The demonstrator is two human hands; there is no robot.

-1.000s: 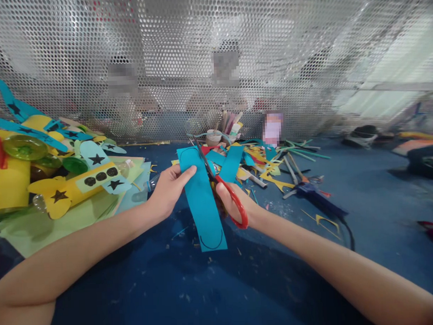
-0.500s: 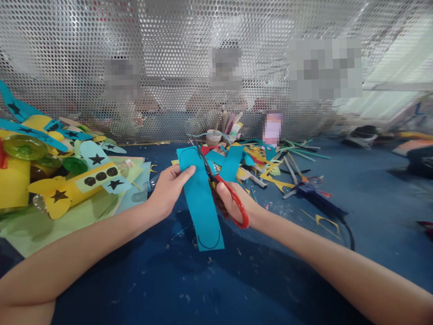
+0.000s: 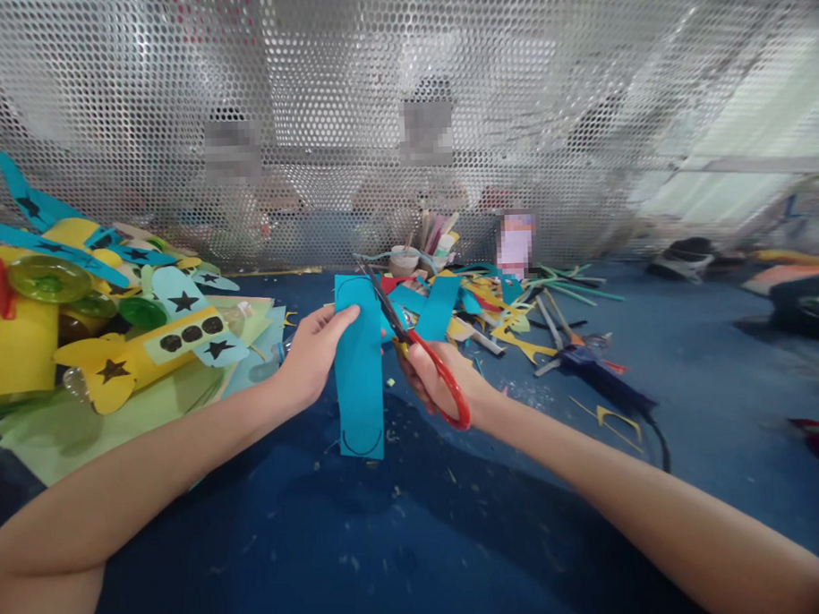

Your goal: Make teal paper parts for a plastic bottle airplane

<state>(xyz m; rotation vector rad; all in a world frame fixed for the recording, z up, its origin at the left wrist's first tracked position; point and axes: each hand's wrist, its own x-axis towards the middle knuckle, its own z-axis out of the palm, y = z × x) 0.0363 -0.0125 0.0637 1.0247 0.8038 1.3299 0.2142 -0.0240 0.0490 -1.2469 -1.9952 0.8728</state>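
A perforated metal screen (image 3: 334, 68) is seen beyond the far edge of a blue table (image 3: 257, 545). By the table's left edge at least two star-marked craft planes are piled: one blue-winged plane (image 3: 77, 231) at the back and one yellow plane (image 3: 173, 347) in front, rested over green paper sheets (image 3: 138, 433) whose number cannot be told. Toward the right, one corded blue tool (image 3: 603, 372) is laid, its cord led toward the near side.

Over the middle of the table one blue paper strip (image 3: 359, 371) is held up, its long axis set nearly straight from far side to near. A curved black line is drawn at each end, two in all. One pair of red-handled scissors (image 3: 393, 318) is slanted beside the strip's right edge, tips pointed far left, handles near right; whether the strip is touched by the blades cannot be told. The handles are gripped by the right hand (image 3: 439, 378); the strip's left edge is clamped by the left hand (image 3: 313, 351), thumb laid over its face.

Near the far edge two cups (image 3: 403, 256) are set behind mixed paper scraps (image 3: 532, 343), too tangled to count. Room for moving is given between the forearms, toward the near side, where tiny clippings are strewn.
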